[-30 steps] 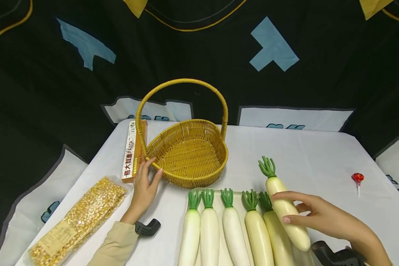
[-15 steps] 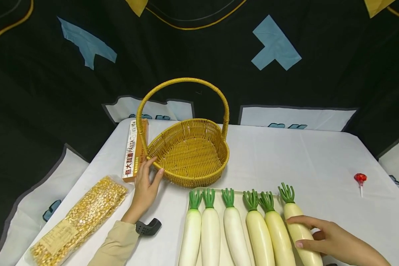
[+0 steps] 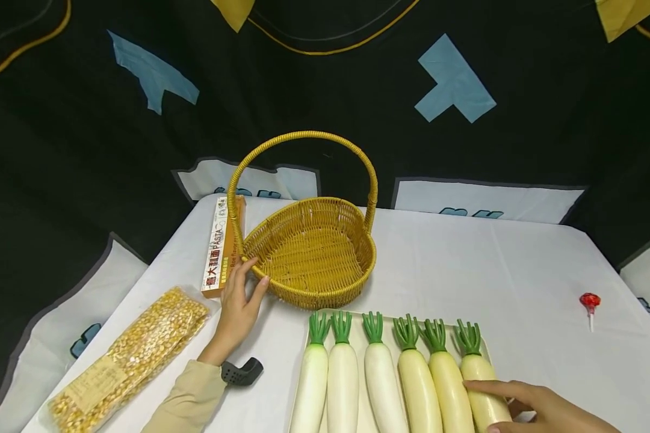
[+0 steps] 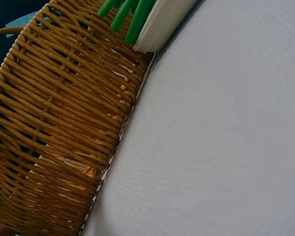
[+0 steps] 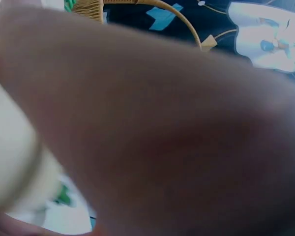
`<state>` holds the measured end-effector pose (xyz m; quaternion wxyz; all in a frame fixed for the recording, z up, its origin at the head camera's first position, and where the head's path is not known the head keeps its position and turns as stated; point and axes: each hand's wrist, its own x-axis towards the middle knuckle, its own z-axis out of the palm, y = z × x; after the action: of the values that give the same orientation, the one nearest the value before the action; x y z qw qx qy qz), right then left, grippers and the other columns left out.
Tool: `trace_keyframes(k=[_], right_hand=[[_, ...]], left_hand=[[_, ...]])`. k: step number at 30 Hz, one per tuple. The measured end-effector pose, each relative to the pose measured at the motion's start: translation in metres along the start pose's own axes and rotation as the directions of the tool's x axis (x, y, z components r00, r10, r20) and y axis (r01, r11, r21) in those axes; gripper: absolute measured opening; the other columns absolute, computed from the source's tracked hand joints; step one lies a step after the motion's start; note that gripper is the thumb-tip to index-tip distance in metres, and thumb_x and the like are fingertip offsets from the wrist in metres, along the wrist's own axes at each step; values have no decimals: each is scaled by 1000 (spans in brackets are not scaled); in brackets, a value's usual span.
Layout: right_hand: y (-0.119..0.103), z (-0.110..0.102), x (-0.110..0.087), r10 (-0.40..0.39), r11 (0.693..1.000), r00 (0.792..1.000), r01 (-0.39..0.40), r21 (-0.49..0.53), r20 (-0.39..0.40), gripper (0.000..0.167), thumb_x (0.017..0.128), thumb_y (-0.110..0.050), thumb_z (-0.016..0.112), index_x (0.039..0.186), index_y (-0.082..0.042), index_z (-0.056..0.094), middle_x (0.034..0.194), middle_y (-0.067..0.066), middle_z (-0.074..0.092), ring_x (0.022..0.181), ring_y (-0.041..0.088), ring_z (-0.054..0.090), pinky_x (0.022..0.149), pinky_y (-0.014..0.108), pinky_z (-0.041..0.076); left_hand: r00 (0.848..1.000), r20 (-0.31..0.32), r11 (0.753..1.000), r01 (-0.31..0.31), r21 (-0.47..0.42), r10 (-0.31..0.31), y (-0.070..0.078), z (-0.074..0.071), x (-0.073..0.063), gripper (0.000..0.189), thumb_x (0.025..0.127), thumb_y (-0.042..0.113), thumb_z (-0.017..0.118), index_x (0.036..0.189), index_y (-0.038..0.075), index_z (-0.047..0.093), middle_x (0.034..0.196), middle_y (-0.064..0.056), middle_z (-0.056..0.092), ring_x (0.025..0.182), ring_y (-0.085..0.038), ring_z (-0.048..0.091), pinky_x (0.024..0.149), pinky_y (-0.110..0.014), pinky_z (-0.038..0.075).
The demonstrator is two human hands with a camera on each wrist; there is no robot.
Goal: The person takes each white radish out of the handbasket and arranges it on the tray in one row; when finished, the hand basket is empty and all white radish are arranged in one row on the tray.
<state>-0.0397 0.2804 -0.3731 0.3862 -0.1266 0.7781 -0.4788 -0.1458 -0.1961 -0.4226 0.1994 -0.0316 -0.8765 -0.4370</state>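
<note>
My right hand holds the rightmost white radish between finger and thumb; it lies at the right end of a pale tray. Several other radishes with green tops lie beside it in a row. In the right wrist view the hand fills most of the frame, with a blurred radish at the left. My left hand rests its fingertips and thumb on the near left rim of a wicker basket. The basket's bare woven bottom shows. Its side fills the left wrist view's left part.
A box of pasta stands left of the basket, partly behind its handle. Nearer lies a clear bag of corn kernels. A red lollipop lies on the white tablecloth at the right. Dark patterned cloth hangs behind.
My right hand has lowered the radish from above the tray, moving right and toward me, until it lies beside the others. The left hand stays on the basket rim.
</note>
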Motion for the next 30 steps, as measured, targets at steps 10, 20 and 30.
trace_keyframes(k=[10, 20, 30], right_hand=[[-18, -11, 5, -42, 943, 952, -63, -327, -302, 63, 92, -32, 51, 144, -13, 21, 103, 6, 60, 85, 7, 60, 68, 28, 53], [32, -29, 45, -241, 965, 789, 257, -53, -565, 42, 97, -19, 40, 133, 2, 35, 90, -7, 64, 79, 5, 62, 68, 24, 54], [49, -39, 49, -183, 899, 776, 381, 217, -604, 35, 97, -22, 41, 127, -3, 40, 88, -3, 66, 78, 8, 65, 71, 26, 55]], left_hand=[[1000, 11, 1000, 14, 1, -14, 3, 0, 0, 49, 92, 32, 49, 136, 16, 35, 148, -18, 20, 137, -39, 15, 107, -62, 3], [1000, 18, 1000, 16, 1, -16, 1, 2, -1, 49, 92, 33, 49, 137, 18, 35, 149, -18, 19, 137, -39, 16, 107, -62, 4], [1000, 12, 1000, 16, 4, -16, 3, 1, 0, 49, 92, 33, 49, 136, 17, 35, 147, -19, 21, 137, -39, 17, 107, -61, 5]])
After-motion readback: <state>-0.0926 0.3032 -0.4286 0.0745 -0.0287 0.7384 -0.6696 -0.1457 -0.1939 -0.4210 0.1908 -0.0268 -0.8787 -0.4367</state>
